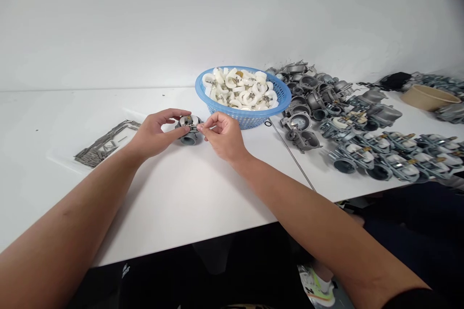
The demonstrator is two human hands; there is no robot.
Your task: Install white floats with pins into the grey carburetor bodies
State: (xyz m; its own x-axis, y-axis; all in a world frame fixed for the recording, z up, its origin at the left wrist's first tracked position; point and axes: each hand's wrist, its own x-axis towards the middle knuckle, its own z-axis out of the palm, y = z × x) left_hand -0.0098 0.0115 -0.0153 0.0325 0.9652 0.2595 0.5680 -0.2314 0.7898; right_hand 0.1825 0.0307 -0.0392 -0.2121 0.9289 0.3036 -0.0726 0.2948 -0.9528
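A grey metal carburetor (pixel 189 130) sits on the white table (pixel 188 203) between the person's two hands, near the middle of the view. The left hand (pixel 155 131) curves around its side, fingers reaching over the top and thumb along the front. The right hand (pixel 222 136) is in a narrow pinch, fingertips closed on a small metal piece (pixel 194 128) at the carburetor's top. Just behind stands a blue plastic basket (pixel 250 118) full of white plastic parts (pixel 239 89). To the left lies a heap of thin metal pins (pixel 103 143); to the right, a long thin rod (pixel 292 154) and rows of more carburetors (pixel 384 154) — a tan bowl (pixel 429 97) beyond them.
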